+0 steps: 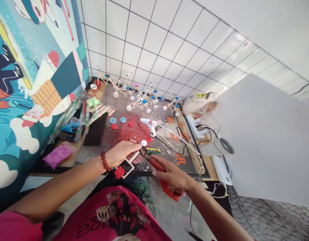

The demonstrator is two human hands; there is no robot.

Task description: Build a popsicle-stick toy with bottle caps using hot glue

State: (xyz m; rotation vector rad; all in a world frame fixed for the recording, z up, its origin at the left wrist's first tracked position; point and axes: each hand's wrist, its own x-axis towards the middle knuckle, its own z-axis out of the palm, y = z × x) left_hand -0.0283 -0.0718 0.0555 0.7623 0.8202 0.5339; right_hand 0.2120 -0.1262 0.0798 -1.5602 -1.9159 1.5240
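My left hand [121,152], with a red bead bracelet on the wrist, holds a small craft frame of white sticks [128,164] with a red bottle cap [119,172] at its near end and a white cap [143,143] by my fingertips. My right hand [173,174] grips red-handled pliers [153,162], whose jaws point at the frame next to my left fingers. Both hands are over the near edge of a cutting mat [134,134].
A white glue gun [149,124] lies on the mat with its cord running right to a power strip [196,127]. Loose caps [121,120] and several finished stick-and-cap models [141,100] stand behind. Stick packs [94,113] lie left; a white panel [270,140] stands right.
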